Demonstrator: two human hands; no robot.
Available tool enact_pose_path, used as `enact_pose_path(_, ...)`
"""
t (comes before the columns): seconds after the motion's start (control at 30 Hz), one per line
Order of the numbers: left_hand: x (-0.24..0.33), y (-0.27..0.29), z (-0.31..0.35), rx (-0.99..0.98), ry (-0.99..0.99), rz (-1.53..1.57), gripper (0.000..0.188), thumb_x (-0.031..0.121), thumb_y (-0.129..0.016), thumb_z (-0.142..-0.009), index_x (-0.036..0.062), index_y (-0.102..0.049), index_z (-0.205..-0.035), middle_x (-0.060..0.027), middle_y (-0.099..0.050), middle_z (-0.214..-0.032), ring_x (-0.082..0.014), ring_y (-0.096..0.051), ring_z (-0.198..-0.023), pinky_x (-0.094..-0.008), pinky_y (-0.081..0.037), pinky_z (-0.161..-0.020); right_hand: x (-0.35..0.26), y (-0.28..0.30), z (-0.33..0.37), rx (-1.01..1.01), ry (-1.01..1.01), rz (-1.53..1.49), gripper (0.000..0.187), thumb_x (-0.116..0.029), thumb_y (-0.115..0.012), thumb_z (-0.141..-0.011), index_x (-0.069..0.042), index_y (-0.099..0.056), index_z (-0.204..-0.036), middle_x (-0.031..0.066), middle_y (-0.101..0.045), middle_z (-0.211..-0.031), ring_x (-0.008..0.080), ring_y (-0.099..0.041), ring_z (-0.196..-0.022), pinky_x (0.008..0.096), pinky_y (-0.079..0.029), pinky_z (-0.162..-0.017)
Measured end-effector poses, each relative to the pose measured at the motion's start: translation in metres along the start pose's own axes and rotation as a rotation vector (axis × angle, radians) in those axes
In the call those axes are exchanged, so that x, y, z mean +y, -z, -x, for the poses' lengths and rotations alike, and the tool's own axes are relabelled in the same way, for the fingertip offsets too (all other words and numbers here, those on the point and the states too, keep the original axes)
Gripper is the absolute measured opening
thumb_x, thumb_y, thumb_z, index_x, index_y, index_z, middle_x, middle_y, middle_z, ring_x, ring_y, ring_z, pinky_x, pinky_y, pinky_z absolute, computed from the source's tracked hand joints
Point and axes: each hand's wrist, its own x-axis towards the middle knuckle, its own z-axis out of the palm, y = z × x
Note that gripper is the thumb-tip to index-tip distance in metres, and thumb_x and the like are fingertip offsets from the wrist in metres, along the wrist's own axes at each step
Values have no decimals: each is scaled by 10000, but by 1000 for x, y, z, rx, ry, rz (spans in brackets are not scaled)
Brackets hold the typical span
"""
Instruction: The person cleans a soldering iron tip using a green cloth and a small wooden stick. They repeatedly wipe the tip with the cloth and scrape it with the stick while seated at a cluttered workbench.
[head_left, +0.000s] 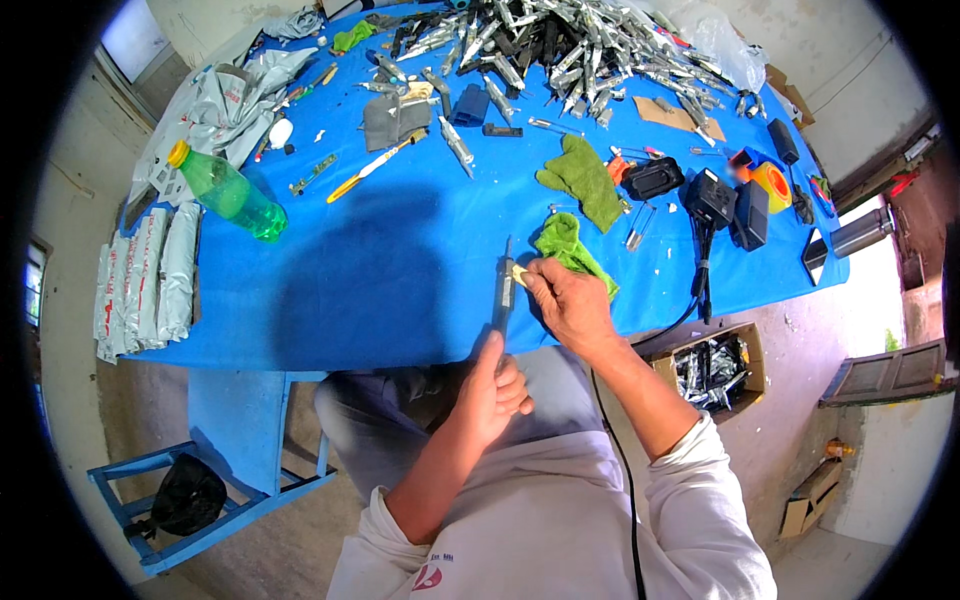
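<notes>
My left hand [488, 396] is closed round the lower end of a slim dark grey pen-shaped device [503, 305], its thin tip pointing away from me over the table's front edge. My right hand [574, 306] pinches a small pale yellow piece [518, 275] against the device's side near the tip; whether that piece is cloth or paper is too small to tell. Right behind the right hand lies a bright green cloth [562, 240]. A darker green cloth [583, 180] is spread farther back.
A large pile of slim silver-and-black devices [570, 45] covers the back of the blue table [240, 310]. At left are a green bottle [230, 190] and grey plastic packets [150, 280]; a yellow-handled brush [375, 168] lies mid-table. Black adapters [711, 197] stand right, above a floor carton [755, 360].
</notes>
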Motion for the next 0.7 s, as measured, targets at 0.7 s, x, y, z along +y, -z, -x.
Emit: enact_pose_path(0.7,-7,-4,1,-38,-1,-11,616,652,-366,-942,181,-321,-547,48,-237,-476,-113,-215,-401,-328,-367,-565,-9,8,2,-75,16,-16,127,-205,-617,-879,-84,-657,-871,156,-628,-684,367,-619,-625,451,-478,-550)
